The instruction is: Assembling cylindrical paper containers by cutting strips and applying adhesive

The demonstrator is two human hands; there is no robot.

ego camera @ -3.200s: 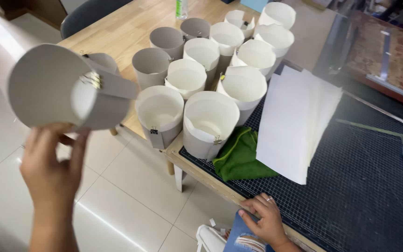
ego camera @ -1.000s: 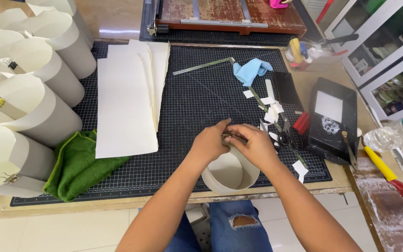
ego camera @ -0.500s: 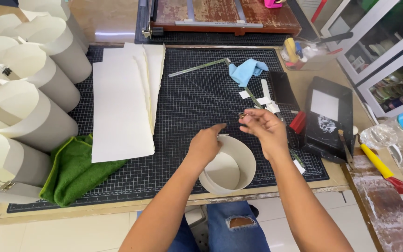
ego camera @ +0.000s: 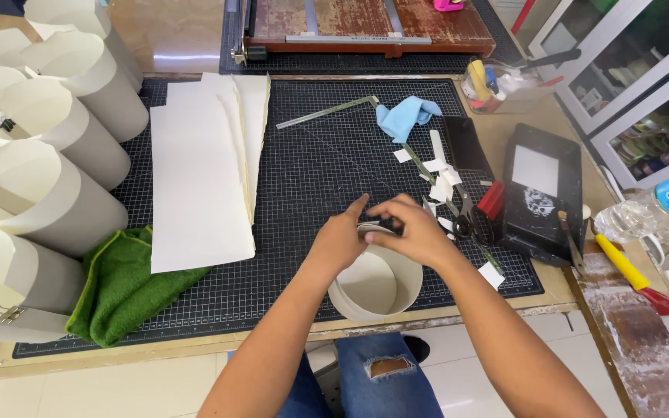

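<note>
Paper cylinder (ego camera: 375, 286) — cream card rolled into an open ring, standing on the black cutting mat (ego camera: 303, 178) near the table's front edge, just above the lap.

Left hand (ego camera: 340, 240) — closed on the ring's far rim, thumb and fingers pinching; touching the right.

Right hand (ego camera: 413, 232) — curled over the same spot, fingers shut around a small dark item, probably a binder clip; too covered to tell for sure.

Nearby: scissors (ego camera: 462, 217) and paper scraps (ego camera: 441, 186) just right of the hands; flat card sheets (ego camera: 199, 178) to the left; green cloth (ego camera: 121, 286); finished paper tubes (ego camera: 48, 201) crowding the left edge.

Risks, as judged:
- Overlap slipping under the pinch — ring springing open or clipped crooked.
- Rim creased or dented by too hard a squeeze.
- Ring tipped off the front edge, being so close to it.
- Clip snapping onto a fingertip.
</note>
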